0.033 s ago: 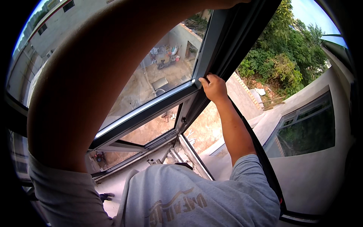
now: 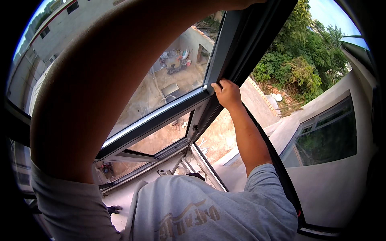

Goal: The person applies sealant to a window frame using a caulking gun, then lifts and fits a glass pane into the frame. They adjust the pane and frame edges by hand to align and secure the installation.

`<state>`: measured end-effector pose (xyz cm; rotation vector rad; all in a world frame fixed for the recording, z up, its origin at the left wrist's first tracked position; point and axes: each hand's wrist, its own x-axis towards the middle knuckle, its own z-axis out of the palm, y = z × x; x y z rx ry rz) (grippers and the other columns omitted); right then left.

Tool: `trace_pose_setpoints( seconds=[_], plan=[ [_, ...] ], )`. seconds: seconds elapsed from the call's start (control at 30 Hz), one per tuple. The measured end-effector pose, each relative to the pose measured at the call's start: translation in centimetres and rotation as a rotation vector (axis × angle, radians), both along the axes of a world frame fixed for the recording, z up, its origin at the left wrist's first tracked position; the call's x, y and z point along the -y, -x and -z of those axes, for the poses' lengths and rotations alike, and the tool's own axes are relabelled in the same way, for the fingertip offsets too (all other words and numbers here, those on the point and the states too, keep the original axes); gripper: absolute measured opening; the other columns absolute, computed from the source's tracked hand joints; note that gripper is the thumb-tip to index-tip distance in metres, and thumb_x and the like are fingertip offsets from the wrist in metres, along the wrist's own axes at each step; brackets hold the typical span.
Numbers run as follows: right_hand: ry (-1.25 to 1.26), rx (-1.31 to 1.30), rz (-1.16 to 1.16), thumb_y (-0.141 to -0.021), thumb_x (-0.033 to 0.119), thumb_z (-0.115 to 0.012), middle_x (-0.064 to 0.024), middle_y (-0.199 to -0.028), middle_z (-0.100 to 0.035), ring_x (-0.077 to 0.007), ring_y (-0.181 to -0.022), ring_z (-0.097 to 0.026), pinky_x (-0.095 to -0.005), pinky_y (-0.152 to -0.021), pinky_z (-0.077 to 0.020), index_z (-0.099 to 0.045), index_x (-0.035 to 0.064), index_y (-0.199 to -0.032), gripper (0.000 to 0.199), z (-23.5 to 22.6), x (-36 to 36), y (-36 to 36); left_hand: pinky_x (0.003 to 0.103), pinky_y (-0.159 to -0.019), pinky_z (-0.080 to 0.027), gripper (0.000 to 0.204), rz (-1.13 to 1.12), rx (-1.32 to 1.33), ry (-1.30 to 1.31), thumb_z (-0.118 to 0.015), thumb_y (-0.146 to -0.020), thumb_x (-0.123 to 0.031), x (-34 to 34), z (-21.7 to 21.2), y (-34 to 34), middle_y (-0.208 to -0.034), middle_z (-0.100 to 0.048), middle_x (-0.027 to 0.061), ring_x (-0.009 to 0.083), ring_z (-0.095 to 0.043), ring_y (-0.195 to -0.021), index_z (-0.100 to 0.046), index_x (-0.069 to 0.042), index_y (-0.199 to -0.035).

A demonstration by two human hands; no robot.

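A dark grey window frame (image 2: 220, 52) runs upward in front of me, with a glass pane beside it. My right hand (image 2: 228, 93) grips the frame's edge near a corner joint, its thumb on the near face and its fingers curled round the side. Overhead, my left arm crosses the view to my left hand (image 2: 241, 3) at the top edge, beside the same dark upright. The fingers of that hand are cut off by the picture's edge. Below the pane runs a horizontal rail (image 2: 155, 116) with a bright silver strip.
A smaller tilted sash (image 2: 161, 134) lies below the rail. A pale sill or floor (image 2: 124, 197) sits lower down, with a small dark object (image 2: 114, 209) on it. Outside are a dirt yard, green trees (image 2: 301, 60) and a plastered wall with a window (image 2: 325, 136).
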<state>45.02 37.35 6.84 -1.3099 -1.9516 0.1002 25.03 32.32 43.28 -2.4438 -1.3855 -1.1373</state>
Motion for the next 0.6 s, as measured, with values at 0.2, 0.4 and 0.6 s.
trace_pose_setpoints(
  seconds=[0.2, 0.4, 0.6],
  plan=[
    [-0.033, 0.001, 0.076, -0.096, 0.030, -0.082, -0.0228, -0.090, -0.075, -0.0477, -0.083, -0.073, -0.0552, -0.072, -0.0605, -0.072, 0.0029, -0.089, 0.030, 0.7, -0.6, -0.2, 0.049, -0.094, -0.061, 0.052, -0.072, -0.072, 0.138, -0.073, -0.100, -0.044, -2.5, -0.9, -1.8, -0.100, -0.078, 0.0277, 0.0402, -0.078, -0.101, -0.080, 0.007, -0.098],
    [-0.108, -0.009, 0.155, -0.095, 0.036, -0.080, -0.0223, -0.084, -0.074, -0.0469, -0.077, -0.074, -0.0574, -0.070, -0.0619, -0.073, 0.0054, -0.087, 0.032, 0.7, -1.4, -0.1, 0.049, -0.087, -0.066, 0.050, -0.236, -0.094, 0.014, -0.077, -0.100, -0.052, -5.6, -1.1, -3.6, -0.107, -0.081, 0.0237, 0.0381, -0.082, -0.100, -0.086, -0.003, -0.104],
    [-0.034, 0.045, 0.215, -0.095, 0.037, -0.076, -0.0228, -0.083, -0.074, -0.0471, -0.075, -0.074, -0.0580, -0.069, -0.0615, -0.071, 0.0068, -0.082, 0.033, 0.8, -1.6, 0.4, 0.042, -0.070, -0.066, 0.068, -0.429, -0.439, 0.100, -0.057, -0.112, -0.064, -5.2, -3.2, -5.5, -0.083, -0.079, 0.0154, 0.0259, -0.081, -0.080, -0.082, -0.002, -0.101]
  ],
)
